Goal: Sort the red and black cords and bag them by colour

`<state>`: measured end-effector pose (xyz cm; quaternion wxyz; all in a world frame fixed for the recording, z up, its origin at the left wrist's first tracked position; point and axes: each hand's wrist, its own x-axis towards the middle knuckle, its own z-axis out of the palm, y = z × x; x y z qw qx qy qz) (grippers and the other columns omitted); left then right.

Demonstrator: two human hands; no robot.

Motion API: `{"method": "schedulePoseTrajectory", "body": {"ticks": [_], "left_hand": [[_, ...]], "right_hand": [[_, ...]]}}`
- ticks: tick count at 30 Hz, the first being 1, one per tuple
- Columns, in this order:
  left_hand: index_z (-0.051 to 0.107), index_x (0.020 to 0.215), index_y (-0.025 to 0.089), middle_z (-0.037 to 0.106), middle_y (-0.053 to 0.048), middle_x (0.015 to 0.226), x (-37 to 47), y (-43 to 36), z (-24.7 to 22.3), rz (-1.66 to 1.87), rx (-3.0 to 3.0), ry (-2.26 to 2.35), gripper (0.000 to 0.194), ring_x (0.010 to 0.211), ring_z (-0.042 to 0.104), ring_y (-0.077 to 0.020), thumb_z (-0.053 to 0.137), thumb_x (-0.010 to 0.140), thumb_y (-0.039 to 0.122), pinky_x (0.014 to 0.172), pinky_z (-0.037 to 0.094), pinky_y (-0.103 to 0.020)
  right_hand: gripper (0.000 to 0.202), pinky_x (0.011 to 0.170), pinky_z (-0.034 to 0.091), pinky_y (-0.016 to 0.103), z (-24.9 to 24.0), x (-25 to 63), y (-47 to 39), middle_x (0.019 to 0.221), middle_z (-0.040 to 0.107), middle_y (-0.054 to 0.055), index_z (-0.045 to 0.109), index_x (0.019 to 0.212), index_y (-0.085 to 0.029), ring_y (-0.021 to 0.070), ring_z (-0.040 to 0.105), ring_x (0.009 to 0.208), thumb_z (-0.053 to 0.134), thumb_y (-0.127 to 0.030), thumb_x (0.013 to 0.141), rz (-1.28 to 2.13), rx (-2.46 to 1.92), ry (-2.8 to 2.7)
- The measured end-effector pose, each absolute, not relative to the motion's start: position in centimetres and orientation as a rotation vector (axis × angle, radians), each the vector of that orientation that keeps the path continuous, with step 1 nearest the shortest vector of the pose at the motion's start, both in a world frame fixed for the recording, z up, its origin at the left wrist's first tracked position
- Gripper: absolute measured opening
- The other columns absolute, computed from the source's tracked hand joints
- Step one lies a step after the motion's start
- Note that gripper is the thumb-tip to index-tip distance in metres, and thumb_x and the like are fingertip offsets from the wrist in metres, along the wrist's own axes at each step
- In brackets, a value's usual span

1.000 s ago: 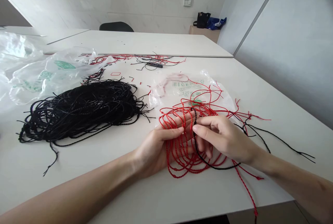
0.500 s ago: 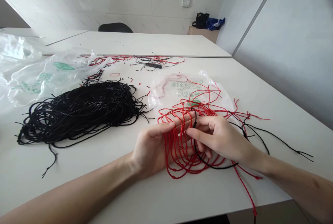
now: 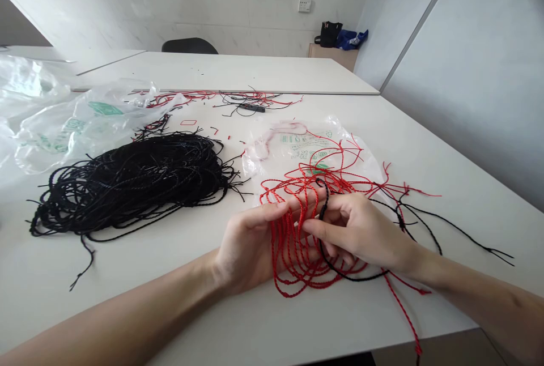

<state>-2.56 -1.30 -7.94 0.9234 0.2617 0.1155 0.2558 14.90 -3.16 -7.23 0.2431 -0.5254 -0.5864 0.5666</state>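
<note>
Red braided cords (image 3: 293,241) hang in several loops across my left hand (image 3: 250,241), whose thumb rests on them while its fingers pass behind. From the right, my right hand (image 3: 352,230) reaches in, its thumb and fingers closed on the red cords near the middle of the bundle. A black cord (image 3: 361,279) curves down beside the right fingertips and under that hand. Some of the right fingers are hidden behind the thumb and cords. Knotted red and black ends spread out to the right on the table.
To the left lies a big heap of black cords (image 3: 140,179), with crumpled clear bags (image 3: 72,122) behind it. A flat clear bag (image 3: 293,148) lies beyond my hands. Cord scraps and a small black tool (image 3: 253,108) sit farther back on the white table (image 3: 433,145).
The right fingertips have shifted slightly among the red loops. The upper part of the black cord has moved a little to the right, and the loops hang slightly lower.
</note>
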Motion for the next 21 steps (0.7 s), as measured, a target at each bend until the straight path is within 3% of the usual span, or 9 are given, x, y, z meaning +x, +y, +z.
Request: {"method": "schedulePoseTrajectory", "body": {"ticks": [7,11,14,21], "left_hand": [[0.039,0.130,0.017,0.057,-0.012,0.108,-2.62,-1.35,-7.95,0.548,0.546,0.228,0.051,0.090,0.055,-0.0213,0.039,0.081,0.031,0.081,0.035,-0.036],[0.038,0.131,0.018,0.056,-0.013,0.109,-2.58,-1.42,-7.86,0.538,0.548,0.223,0.051,0.091,0.054,-0.0220,0.039,0.081,0.031,0.081,0.035,-0.037],[0.036,0.132,0.018,0.056,-0.013,0.109,-2.53,-1.43,-7.84,0.546,0.554,0.238,0.054,0.091,0.054,-0.0226,0.041,0.080,0.032,0.081,0.035,-0.037],[0.034,0.133,0.020,0.054,-0.011,0.111,-2.51,-1.47,-8.04,0.527,0.556,0.225,0.057,0.091,0.052,-0.0216,0.043,0.079,0.034,0.081,0.035,-0.037]], "right_hand": [[0.017,0.032,0.036,0.012,-7.36,15.01,-3.23,0.053,0.056,-0.005,0.052,0.093,-0.018,0.0043,0.047,0.037,0.053,-0.030,0.081,1.476,-1.386,-1.602],[0.012,0.033,0.034,0.012,-7.22,15.01,-3.23,0.050,0.054,-0.005,0.052,0.080,-0.017,0.0033,0.045,0.037,0.052,-0.028,0.081,1.468,-1.374,-1.632],[0.020,0.035,0.035,0.012,-7.12,14.93,-3.26,0.048,0.053,-0.004,0.049,0.067,-0.016,0.0032,0.045,0.039,0.053,-0.029,0.081,1.460,-1.341,-1.685],[0.031,0.037,0.032,0.015,-7.33,14.40,-3.03,0.048,0.050,-0.004,0.051,0.069,-0.016,0.0058,0.046,0.042,0.060,-0.045,0.073,1.410,-1.389,-1.687]]}}
